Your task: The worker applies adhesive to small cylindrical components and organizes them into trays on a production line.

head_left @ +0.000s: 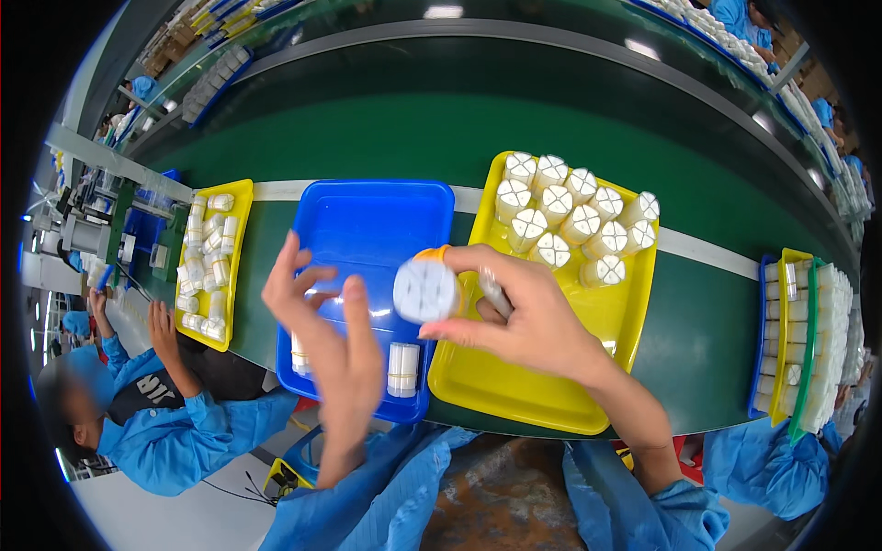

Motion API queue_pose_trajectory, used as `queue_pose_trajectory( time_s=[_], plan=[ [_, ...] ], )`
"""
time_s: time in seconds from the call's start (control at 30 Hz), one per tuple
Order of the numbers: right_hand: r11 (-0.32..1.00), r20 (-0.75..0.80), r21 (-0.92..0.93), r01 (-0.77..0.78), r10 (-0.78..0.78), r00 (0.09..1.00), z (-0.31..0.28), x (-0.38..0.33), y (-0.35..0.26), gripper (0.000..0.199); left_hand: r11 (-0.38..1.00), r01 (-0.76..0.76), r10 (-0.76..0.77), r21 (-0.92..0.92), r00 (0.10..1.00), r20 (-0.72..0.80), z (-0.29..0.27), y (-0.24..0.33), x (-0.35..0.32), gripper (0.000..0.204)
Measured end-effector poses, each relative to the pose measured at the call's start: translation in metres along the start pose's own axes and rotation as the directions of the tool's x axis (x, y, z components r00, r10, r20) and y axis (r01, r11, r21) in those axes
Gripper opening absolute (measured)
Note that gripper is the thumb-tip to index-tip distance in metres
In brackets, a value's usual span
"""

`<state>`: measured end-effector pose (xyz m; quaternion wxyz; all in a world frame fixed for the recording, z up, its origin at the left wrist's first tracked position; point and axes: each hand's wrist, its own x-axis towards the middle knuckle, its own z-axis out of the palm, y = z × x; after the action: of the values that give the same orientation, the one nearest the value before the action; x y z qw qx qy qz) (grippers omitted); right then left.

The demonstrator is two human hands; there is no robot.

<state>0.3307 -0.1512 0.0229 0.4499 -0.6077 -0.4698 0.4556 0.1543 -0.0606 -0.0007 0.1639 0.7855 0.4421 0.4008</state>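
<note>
My right hand [528,317] grips a white round bundle [428,290] over the blue tray, its segmented end facing up and slightly blurred. Something orange shows at the index fingertip; whether it is a finger cover or a band I cannot tell. A small greyish piece [494,294] lies against the curled fingers. Left of the bundle, my left hand [331,335] is open, fingers spread and apart from it. Below, in the blue tray [377,207], lies a banded white bundle [402,369]; another [299,354] is partly hidden by my left hand.
A yellow tray [514,399] on the right holds several upright white bundles [557,204]. Farther left, another yellow tray [243,216] contains bundles lying down. A co-worker [175,432] sits there by a machine [87,234]. Stacked trays [790,340] stand at the right on the green table [367,119].
</note>
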Motion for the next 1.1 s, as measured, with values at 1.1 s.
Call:
queue_pose_trajectory(
  time_s=[1.1],
  plan=[
    [0.830,-0.565,-0.522,-0.194,-0.167,0.808,-0.086,-0.069,-0.016,0.032,-0.017,0.621,-0.181,-0.783,0.769,0.614,0.039,0.022,0.004,0.034]
  ],
)
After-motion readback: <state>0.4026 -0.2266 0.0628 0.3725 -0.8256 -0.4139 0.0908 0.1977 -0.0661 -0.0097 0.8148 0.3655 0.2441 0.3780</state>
